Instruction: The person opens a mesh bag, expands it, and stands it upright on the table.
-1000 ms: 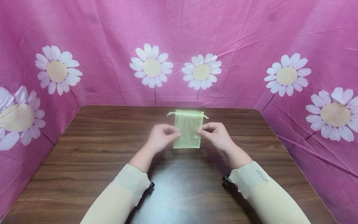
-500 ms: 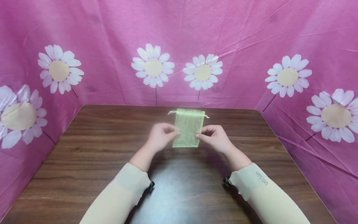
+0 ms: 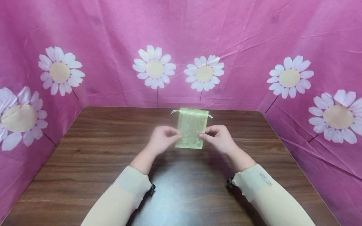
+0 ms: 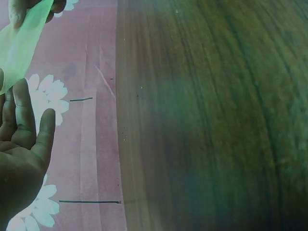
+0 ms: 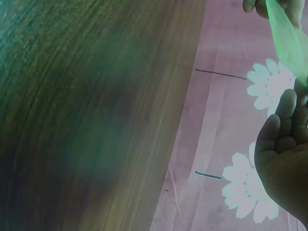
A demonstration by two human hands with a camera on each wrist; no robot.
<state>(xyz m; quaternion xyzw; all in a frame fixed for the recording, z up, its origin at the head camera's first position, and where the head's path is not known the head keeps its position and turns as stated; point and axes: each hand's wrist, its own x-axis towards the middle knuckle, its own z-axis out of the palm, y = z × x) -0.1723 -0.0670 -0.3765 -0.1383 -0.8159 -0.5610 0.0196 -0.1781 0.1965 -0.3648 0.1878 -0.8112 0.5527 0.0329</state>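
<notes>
A small sheer yellow-green drawstring pouch [image 3: 192,127] is held up over the table, its pale cords sticking out at both top corners. My left hand [image 3: 163,139] pinches its left edge between thumb and fingers. On the opposite edge, my right hand [image 3: 219,138] pinches it the same way. The pouch looks flat, and its drawstring end points away from me. In the left wrist view the pouch [image 4: 21,45] stretches between both hands, with some fingers of the left hand [image 4: 21,154] extended below it. The right wrist view catches the pouch [image 5: 288,41] above the right hand [image 5: 286,154].
A dark wood-grain table [image 3: 181,188] spreads beneath both arms. Pink cloth [image 3: 113,37] printed with large white daisies hangs behind it and along both sides. Black straps [image 3: 230,183] show at the pale sleeve cuffs.
The pouch has risen slightly and tilted a little, its top shifting slightly to the right. Both hands keep their pinch on its edges and have hardly moved.
</notes>
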